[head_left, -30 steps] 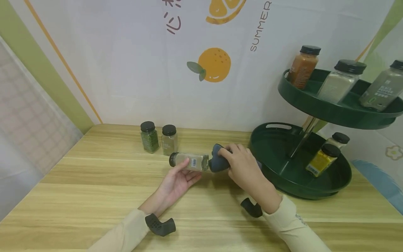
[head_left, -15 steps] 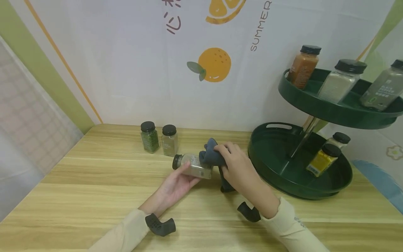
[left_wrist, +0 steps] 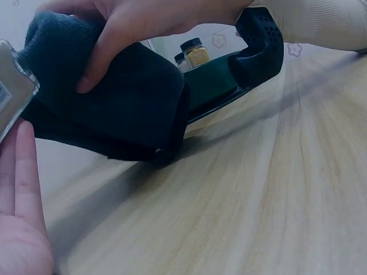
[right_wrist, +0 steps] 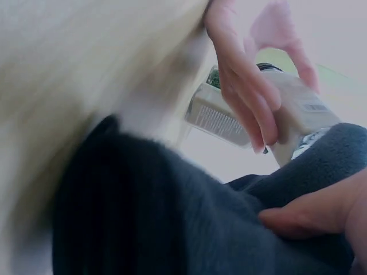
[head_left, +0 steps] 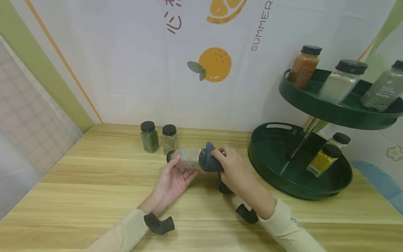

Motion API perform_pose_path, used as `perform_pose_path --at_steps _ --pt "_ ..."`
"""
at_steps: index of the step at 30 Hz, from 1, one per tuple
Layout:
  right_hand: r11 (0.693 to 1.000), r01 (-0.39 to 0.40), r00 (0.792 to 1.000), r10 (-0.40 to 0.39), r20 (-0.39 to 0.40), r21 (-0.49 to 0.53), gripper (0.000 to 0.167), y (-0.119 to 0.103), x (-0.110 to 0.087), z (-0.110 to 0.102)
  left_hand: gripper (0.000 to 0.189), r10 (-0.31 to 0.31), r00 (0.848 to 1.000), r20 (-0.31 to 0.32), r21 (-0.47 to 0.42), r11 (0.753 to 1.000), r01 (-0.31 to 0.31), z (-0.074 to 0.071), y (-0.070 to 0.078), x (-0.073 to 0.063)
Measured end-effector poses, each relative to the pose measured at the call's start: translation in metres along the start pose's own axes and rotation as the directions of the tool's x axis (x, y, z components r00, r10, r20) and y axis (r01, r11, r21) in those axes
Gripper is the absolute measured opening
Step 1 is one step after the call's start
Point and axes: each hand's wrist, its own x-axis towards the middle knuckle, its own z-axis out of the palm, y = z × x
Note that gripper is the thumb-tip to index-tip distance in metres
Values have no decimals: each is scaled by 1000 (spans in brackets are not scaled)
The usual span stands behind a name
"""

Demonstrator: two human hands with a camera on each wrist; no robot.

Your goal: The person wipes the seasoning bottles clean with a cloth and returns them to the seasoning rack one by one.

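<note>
In the head view my left hand holds a clear spice jar on its side, thumb over it and fingers beneath. Its black lid points left, and pale powder shows inside. My right hand grips a bunched dark blue cloth against the jar's base. A loose part of the cloth hangs down below that hand. In the left wrist view the cloth fills the space beside the jar's bottom corner. The right wrist view shows the thumb pressed on the cloth, with the jar beyond.
Behind the left hand stand a jar of green herbs and a tan spice jar. To the right is a green two-tier rack. Its upper tray bears several jars; a yellow jar and a pale one are in the lower.
The cloth moved left onto the jar's side, then to its base end. The jar has turned in the left hand and shifted slightly left and up. Part of the cloth has dropped to hang loose.
</note>
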Motion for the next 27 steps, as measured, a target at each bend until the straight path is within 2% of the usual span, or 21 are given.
perform_pose_path --at_steps 4,6,8,11,15,18,21,23,27 --pt "995 -60 998 61 16 -75 55 3 -2 -1 20 3 998 63 -49 999 0 -2 0 0" --pt "988 -103 994 105 16 -114 55 5 -3 -2 21 8 997 75 -82 997 -2 -2 1 -1" --pt "981 -142 990 143 1 -131 54 6 -3 -4 27 12 998 65 -119 993 -4 -2 2 -1" --pt "980 -168 986 166 -35 -101 51 7 -2 -7 40 14 1000 19 -141 990 -11 -2 3 0" --pt "989 -145 983 142 -116 -14 48 4 0 -10 38 -9 1000 0 -50 999 9 -1 3 0" --pt "991 -104 971 119 -207 83 49 0 1 -13 32 -24 999 28 56 998 22 0 2 -1" --pt "985 -54 956 99 -277 166 48 -3 2 -13 31 -20 999 49 95 995 15 0 1 -1" --pt "987 -18 964 60 -260 159 47 -6 1 -12 30 -11 998 55 94 996 6 0 1 -1" --pt "997 3 994 6 -110 80 47 -7 0 -7 26 -12 999 39 59 998 9 -1 1 0"
